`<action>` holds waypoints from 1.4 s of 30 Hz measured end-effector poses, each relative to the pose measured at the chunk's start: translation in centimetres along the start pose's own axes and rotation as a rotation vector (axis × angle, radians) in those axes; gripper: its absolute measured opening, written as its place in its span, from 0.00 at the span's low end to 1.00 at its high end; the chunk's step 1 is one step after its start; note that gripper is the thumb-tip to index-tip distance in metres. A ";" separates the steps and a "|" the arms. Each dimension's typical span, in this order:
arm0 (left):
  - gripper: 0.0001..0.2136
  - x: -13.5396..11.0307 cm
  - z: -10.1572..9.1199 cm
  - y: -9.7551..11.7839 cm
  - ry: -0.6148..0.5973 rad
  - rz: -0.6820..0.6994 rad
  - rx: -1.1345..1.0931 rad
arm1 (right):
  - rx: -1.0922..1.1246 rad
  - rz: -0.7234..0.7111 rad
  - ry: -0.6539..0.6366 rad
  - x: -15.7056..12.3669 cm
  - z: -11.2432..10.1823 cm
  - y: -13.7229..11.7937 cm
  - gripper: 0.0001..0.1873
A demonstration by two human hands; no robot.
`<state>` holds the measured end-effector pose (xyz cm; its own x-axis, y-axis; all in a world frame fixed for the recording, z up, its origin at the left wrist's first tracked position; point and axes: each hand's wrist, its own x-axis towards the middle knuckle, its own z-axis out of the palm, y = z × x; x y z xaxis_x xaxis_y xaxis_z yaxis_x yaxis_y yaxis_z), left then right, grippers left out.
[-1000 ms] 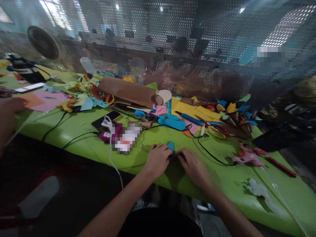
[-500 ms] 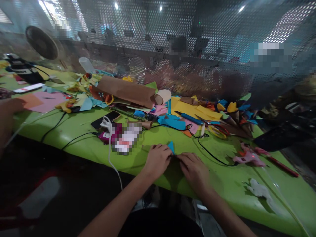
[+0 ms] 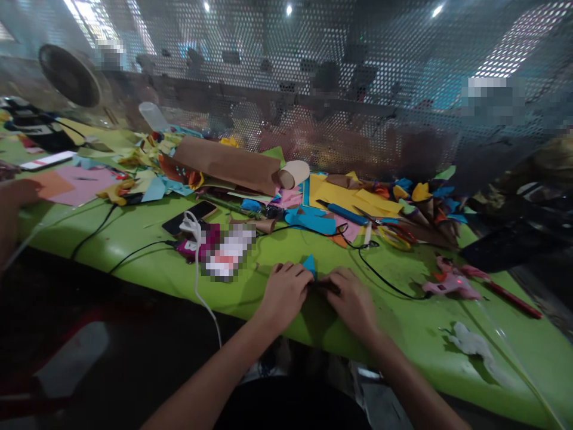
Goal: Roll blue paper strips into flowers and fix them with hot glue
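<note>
Near the table's front edge, my left hand (image 3: 287, 294) is closed, fingers curled down around a small blue paper piece (image 3: 309, 263). The paper's pointed tip sticks up past my fingertips, and its lower part is hidden by them. My right hand (image 3: 351, 298) is close beside it on the right, thumb and fingers pinched together. A thin dark bit (image 3: 320, 286) shows between the two hands; it is too small and dim to name, and it seems to run into my right fingers. Both hands rest low over the green tabletop (image 3: 268, 304).
Behind my hands lie a blue cutter (image 3: 342, 213), scissors (image 3: 396, 237) and yellow paper (image 3: 335, 194). To the left are a phone (image 3: 190, 217) and a purple power strip (image 3: 197, 246) with cables. A pink glue gun (image 3: 452, 285) lies right. Another person's arm (image 3: 13, 200) reaches in at far left.
My right hand's fingers have curled in more, and the dark bit between the hands shows more clearly. My left hand stays nearly in place on the blue paper. The view has shifted slightly.
</note>
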<state>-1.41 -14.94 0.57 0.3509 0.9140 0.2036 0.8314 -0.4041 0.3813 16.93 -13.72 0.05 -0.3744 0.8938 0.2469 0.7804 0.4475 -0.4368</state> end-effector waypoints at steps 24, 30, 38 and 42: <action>0.19 -2.7 -0.4 0.4 -0.041 0.145 0.189 | -0.432 -0.326 0.026 -0.7 0.1 -0.6 0.08; 0.17 -1.9 -0.2 0.4 -0.018 0.158 0.249 | -0.243 -0.235 0.088 -0.7 -0.1 0.2 0.13; 0.17 -1.3 -0.4 -0.2 -0.023 0.162 0.203 | -0.285 -0.243 0.162 -1.6 -0.2 -0.3 0.15; 0.17 -1.1 -0.6 -0.5 -0.017 0.169 0.173 | -0.331 -0.266 0.150 -2.0 0.2 -0.5 0.16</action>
<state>-2.44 -15.75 0.68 0.4975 0.8347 0.2360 0.8211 -0.5409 0.1823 17.20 -15.74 -0.38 -0.5262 0.7237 0.4466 0.7939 0.6062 -0.0470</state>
